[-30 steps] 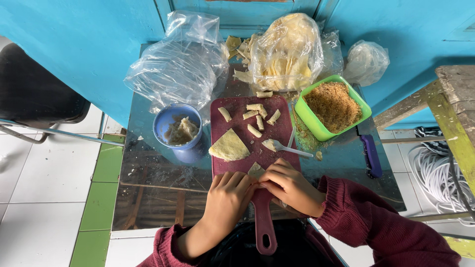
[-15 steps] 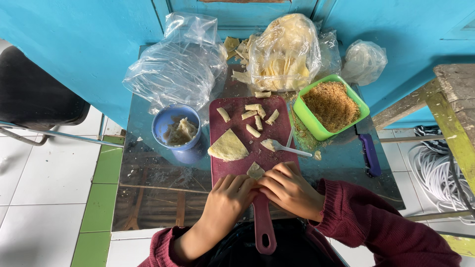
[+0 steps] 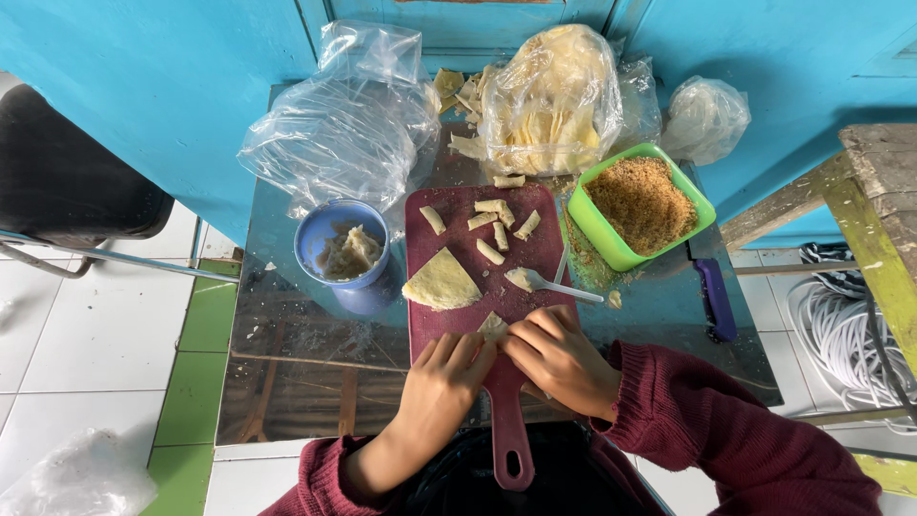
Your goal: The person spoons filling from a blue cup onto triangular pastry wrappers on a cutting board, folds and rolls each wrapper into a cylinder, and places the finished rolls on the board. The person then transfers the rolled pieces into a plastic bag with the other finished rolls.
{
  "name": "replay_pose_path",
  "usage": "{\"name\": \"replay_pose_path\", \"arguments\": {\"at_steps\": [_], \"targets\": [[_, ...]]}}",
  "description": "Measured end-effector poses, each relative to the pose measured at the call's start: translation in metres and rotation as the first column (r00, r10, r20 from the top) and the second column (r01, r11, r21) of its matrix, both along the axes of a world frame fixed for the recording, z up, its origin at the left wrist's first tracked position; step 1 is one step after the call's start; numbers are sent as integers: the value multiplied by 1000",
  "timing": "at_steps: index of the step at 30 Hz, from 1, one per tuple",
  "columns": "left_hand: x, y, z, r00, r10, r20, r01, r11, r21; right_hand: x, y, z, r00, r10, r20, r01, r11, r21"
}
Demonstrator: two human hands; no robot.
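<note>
While both hands meet at the lower middle of the frame, the left hand (image 3: 441, 377) and the right hand (image 3: 557, 355) pinch a small pale wrapper piece (image 3: 493, 327) between their fingertips, pressing it against the dark red cutting board (image 3: 458, 248), probably so the board gives a firm base for folding. The hands are together, closed on that piece. Just above it lies a folded triangle of dough (image 3: 441, 282), and further up a scatter of small rolled pieces (image 3: 493, 229), set away from the working edge. A spoon (image 3: 549, 283) rests with its bowl on the board and its handle toward the green tub of brown crumbs (image 3: 642, 203) at the right. A blue cup (image 3: 344, 250) of filling stands left of the board on the worktop (image 3: 287, 363). Compared with half a second ago, the fingers have closed tighter over the piece; everything else lies as it did.
</note>
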State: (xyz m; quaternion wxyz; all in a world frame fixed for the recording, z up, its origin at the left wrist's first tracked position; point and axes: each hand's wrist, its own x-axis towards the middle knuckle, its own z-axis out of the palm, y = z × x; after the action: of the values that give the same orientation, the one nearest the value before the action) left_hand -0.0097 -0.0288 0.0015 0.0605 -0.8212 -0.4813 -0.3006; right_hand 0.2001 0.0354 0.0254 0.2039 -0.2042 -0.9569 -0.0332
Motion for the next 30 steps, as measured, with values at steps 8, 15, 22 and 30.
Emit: {"name": "replay_pose_path", "arguments": {"at_steps": [8, 15, 22, 30], "targets": [[-2, -5, -7, 998, -17, 54, 17, 1000, -6, -3, -2, -4, 998, -28, -57, 27, 999, -28], [-4, -1, -7, 999, -16, 35, 17, 999, -37, -3, 4, -9, 997, -61, -55, 60, 998, -19], [2, 0, -7, 989, 132, -67, -125, 987, 98, -4, 8, -15, 996, -61, -72, 68, 993, 99], [12, 10, -3, 971, 219, -92, -212, 974, 84, -5, 9, -12, 993, -118, 2, 115, 970, 215]]}}
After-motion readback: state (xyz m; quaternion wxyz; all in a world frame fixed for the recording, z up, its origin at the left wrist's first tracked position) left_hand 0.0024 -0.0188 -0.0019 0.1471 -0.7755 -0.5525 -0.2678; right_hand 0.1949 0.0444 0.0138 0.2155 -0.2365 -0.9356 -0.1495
